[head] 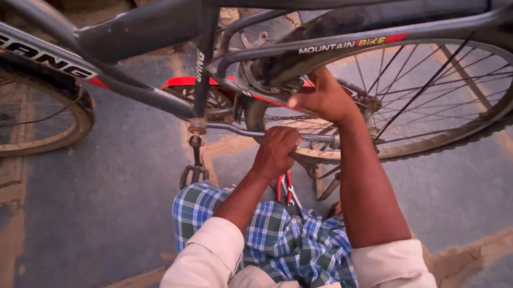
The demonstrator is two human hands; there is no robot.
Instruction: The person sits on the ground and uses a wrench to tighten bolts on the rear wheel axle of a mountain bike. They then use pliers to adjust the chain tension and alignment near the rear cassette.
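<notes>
Beside the bicycle's rear wheel (429, 84), the left hand (275, 151) is fisted around red-handled pliers (285, 187) under the frame (257, 132); the right hand (326, 98) presses closed against the chainstay (283, 104).

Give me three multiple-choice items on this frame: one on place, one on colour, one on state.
1. Where is the left hand?
A. On the grey lower stay of the bicycle frame
B. On the front tyre
C. Flat on the floor

2. What colour are the handles of the pliers below that hand?
A. Green
B. Red
C. White

3. How is the right hand set?
A. Hanging free in the air
B. Resting on the person's knee
C. Reaching in by the rear wheel, near the chain

Answers:
1. A, the fingers are wrapped around the grey tube.
2. B, red grips show just under the wrist.
3. C, the hand lies against the frame at the wheel's inner side; what it grips is hidden.
</notes>
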